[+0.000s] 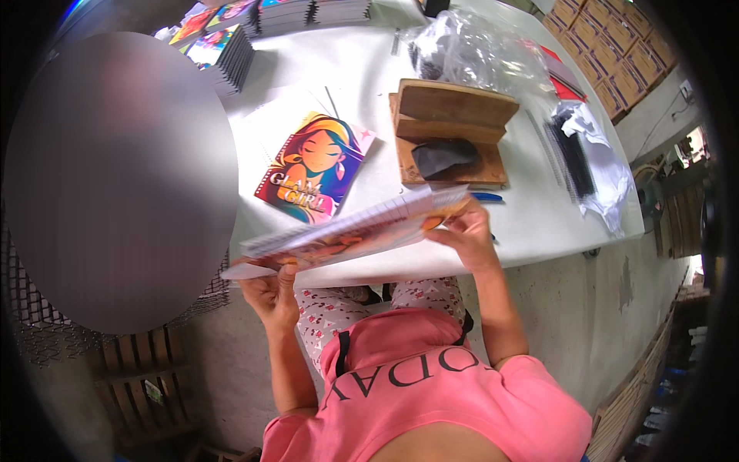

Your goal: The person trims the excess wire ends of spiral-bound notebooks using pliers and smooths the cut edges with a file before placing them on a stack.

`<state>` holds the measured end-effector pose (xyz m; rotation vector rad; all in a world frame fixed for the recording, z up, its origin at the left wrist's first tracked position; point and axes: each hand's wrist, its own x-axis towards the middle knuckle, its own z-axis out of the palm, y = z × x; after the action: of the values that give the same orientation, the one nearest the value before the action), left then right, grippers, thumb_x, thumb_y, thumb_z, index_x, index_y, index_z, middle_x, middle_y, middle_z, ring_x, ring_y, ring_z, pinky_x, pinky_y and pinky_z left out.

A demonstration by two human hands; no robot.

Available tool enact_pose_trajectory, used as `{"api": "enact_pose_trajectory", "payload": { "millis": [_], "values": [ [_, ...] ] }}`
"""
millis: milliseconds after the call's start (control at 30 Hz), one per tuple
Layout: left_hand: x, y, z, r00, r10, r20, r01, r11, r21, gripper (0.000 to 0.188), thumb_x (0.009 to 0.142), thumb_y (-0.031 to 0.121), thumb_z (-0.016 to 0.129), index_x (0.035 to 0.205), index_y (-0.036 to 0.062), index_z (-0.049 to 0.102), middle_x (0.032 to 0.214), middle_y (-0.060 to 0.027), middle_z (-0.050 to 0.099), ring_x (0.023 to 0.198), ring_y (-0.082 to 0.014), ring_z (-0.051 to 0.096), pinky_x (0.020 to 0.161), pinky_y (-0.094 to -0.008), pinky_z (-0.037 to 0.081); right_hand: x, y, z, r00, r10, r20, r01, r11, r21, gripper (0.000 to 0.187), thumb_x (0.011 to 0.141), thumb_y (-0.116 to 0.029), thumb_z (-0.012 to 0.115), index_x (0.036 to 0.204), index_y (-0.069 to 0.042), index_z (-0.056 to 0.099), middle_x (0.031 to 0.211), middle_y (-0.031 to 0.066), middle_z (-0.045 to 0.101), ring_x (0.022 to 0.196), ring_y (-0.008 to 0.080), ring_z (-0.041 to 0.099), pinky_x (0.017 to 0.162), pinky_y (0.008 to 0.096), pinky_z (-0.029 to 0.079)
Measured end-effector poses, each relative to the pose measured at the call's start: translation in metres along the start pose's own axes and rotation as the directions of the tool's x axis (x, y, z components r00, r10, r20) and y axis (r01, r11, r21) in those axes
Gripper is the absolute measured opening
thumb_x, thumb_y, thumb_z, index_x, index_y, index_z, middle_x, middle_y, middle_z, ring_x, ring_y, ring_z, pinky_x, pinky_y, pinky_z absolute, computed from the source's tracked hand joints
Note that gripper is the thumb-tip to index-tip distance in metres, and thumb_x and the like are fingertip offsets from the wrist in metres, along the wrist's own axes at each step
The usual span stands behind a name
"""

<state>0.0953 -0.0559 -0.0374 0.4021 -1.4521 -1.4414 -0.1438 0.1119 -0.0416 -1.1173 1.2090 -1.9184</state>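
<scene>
Both hands hold a notebook (pixel 350 235) with a colourful printed cover, tilted nearly edge-on above the table's front edge and slightly smeared by motion. My left hand (pixel 271 296) grips its lower left corner, thumb on the cover. At the opposite end, my right hand (pixel 466 231) is closed round the edge. Just beyond lies another notebook (pixel 315 165), its cover showing an illustrated face with a yellow headband and a row of punched holes along one side. A stepped wooden stand (pixel 454 115) sits behind the right hand, bearing a dark object (pixel 445 158) I cannot identify.
Notebook stacks (pixel 296 17) line the table's (pixel 308 69) far left. Clear plastic wrapping (pixel 485 50) is heaped at the back. Black spiral binding coils (pixel 570 158) and crumpled white paper (pixel 604 181) lie right. A blue item (pixel 487 198) shows beside the stand. A grey blur covers the left.
</scene>
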Motion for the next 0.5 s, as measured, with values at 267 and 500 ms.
{"api": "enact_pose_trajectory", "payload": {
  "millis": [267, 500],
  "values": [
    [-0.018, -0.026, 0.026, 0.993, -0.116, 0.034, 0.112, 0.986, 0.122, 0.088, 0.062, -0.001, 0.080, 0.133, 0.0026, 0.029, 0.105, -0.0078, 0.052, 0.103, -0.0198, 0.051, 0.097, -0.0338, 0.037, -0.007, 0.003, 0.016, 0.993, 0.121, 0.001, -0.112, 0.925, -0.363, 0.052, 0.073, -0.001, 0.069, 0.118, 0.000, 0.043, 0.105, 0.0060, 0.056, 0.098, 0.0102, 0.053, 0.087, 0.0270, 0.043],
    [-0.013, -0.030, 0.039, 0.952, -0.303, -0.047, 0.307, 0.940, 0.146, 0.076, 0.060, -0.004, 0.080, 0.124, 0.0038, 0.039, 0.094, -0.0055, 0.055, 0.085, -0.0126, 0.055, 0.078, -0.0236, 0.047, -0.014, 0.025, 0.004, 0.980, 0.127, -0.151, -0.175, 0.914, -0.365, 0.046, 0.071, -0.002, 0.064, 0.111, 0.002, 0.042, 0.095, 0.0080, 0.059, 0.090, 0.0143, 0.054, 0.089, 0.0265, 0.040]
  ]
}}
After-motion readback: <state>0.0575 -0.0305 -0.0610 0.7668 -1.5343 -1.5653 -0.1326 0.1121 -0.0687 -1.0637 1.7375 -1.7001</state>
